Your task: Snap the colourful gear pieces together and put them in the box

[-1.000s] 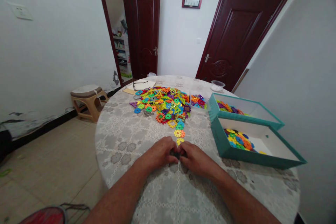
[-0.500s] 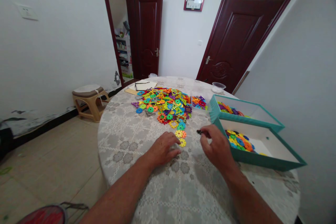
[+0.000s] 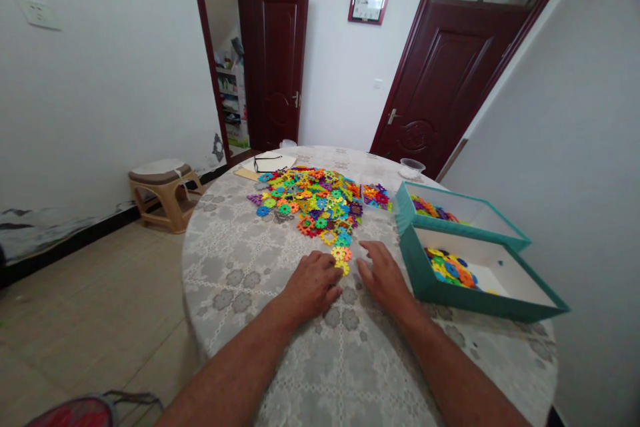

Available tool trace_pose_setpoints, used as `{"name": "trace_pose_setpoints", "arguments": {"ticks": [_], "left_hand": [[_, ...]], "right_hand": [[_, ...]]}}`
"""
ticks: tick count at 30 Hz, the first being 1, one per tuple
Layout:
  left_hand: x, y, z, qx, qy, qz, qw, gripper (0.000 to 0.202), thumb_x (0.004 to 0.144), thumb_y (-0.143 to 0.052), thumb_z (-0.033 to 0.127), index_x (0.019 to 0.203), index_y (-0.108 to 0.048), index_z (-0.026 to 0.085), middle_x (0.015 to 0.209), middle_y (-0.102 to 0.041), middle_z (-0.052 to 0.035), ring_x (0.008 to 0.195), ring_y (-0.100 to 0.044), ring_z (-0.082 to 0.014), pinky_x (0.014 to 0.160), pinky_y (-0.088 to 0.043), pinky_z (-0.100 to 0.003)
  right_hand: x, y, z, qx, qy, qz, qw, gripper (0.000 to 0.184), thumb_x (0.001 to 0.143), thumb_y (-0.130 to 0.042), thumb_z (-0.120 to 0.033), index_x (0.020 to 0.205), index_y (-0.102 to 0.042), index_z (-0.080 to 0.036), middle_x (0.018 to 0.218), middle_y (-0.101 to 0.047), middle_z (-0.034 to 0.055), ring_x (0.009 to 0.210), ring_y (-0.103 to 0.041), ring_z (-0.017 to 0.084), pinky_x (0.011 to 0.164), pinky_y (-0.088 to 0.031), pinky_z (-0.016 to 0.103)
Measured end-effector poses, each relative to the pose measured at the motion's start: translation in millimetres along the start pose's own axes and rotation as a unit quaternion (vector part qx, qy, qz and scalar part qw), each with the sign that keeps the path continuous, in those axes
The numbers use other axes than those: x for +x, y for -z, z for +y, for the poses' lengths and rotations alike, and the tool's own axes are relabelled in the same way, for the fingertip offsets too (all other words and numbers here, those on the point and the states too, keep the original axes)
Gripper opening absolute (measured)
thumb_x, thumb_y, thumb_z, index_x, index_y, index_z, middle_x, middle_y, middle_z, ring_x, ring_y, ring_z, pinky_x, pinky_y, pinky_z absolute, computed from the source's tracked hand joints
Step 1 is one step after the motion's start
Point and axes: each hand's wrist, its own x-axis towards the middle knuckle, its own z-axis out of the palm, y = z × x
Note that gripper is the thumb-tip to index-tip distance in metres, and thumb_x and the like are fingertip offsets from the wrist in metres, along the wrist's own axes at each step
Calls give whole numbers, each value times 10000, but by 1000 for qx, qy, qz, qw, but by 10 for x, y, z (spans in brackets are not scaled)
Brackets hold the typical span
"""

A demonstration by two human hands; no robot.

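Observation:
A heap of flat, many-coloured plastic snowflake pieces (image 3: 313, 200) lies on the round table (image 3: 240, 267) with a lace cloth. My left hand (image 3: 313, 282) rests on the cloth, its fingertips touching a yellow piece (image 3: 343, 267) at the heap's near tip; the fingers are curled down. My right hand (image 3: 383, 275) lies flat beside it, fingers stretched towards the heap, nothing in it. Just right of that hand stands a teal box (image 3: 425, 280) holding more coloured pieces.
A second teal tray (image 3: 500, 233) with pieces stands behind the first. At the far side lie a small clear bowl (image 3: 413, 167), glasses on paper (image 3: 267, 162) and a separate clump of pieces (image 3: 376, 195). A low stool (image 3: 163, 190) stands on the floor to the left.
One second ago both hands were together on a small dark piece. My right hand then carried it towards the teal box and has come back empty beside my left hand.

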Motion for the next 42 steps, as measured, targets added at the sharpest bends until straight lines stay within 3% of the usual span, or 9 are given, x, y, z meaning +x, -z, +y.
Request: {"name": "trace_pose_setpoints", "arguments": {"ticks": [3, 8, 14, 22, 27, 32, 37, 42], "left_hand": [[-5, 9, -13, 3, 1, 3, 1000, 300, 939, -695, 379, 1221, -679, 277, 1291, -633, -86, 1216, -528, -309, 1016, -453, -463], [-8, 10, -25, -5, -2, 1, 1000, 285, 935, -692, 361, 1207, -684, 275, 1254, -651, -78, 1197, -539, -304, 1007, -461, -460], [-2, 3, -35, -10, -3, -3, 1000, 311, 926, -701, 354, 1228, -688, 281, 1264, -660, -72, 1206, -541, -309, 1002, -470, -466], [10, -29, -74, -27, -4, 6, 1000, 276, 928, -711, 348, 1195, -717, 279, 1247, -680, -60, 1190, -556, -293, 1009, -462, -451], [12, -45, -85, -37, 1, 10, 999, 230, 932, -710, 319, 1157, -735, 274, 1221, -692, -56, 1192, -560, -283, 1011, -454, -441], [25, -79, -99, -42, -1, 17, 999, 199, 948, -691, 313, 1135, -737, 262, 1204, -706, -54, 1185, -568, -282, 997, -449, -437], [23, -133, -118, -67, 6, 41, 997, 154, 934, -671, 247, 1080, -716, 231, 1182, -722, -66, 1169, -587, -270, 1021, -444, -425], [24, -189, -142, -133, 3, 51, 990, 227, 917, -642, 174, 1122, -701, 253, 1215, -737, -47, 1185, -610, -245, 1067, -448, -412]], "right_hand": [[18, -228, 68, 23, -57, -45, 997, 417, 989, -545, -315, 1375, -568, -160, 1276, -646, 170, 1168, -636, 287, 1005, -539, 449], [288, -352, 119, 3, -129, -103, 986, 536, 927, -650, -420, 1376, -553, -146, 1267, -663, 167, 1194, -631, 293, 1050, -485, 420], [555, -485, -1, 3, -233, -138, 963, 499, 809, -769, -442, 1189, -603, -165, 1070, -690, 117, 971, -655, 267, 842, -474, 341], [518, -501, 42, 115, -219, -163, 955, 312, 810, -691, -270, 1106, -638, -187, 866, -667, 11, 790, -618, 191, 696, -439, 269], [340, -294, 42, 177, -194, -188, 946, 170, 849, -625, -309, 938, -699, -185, 808, -675, 6, 750, -601, 177, 649, -436, 257], [148, -38, 56, 242, -198, -189, 931, 267, 922, -551, -370, 984, -718, -172, 877, -715, 35, 802, -629, 200, 711, -480, 293], [97, 20, -53, 161, -145, -217, 952, 342, 921, -590, -298, 1217, -702, -168, 1035, -750, 78, 923, -653, 220, 843, -477, 314], [178, 2, -240, 83, -147, -250, 953, 164, 930, -615, -276, 1024, -716, -187, 1011, -757, 80, 931, -648, 221, 809, -437, 280]]}}
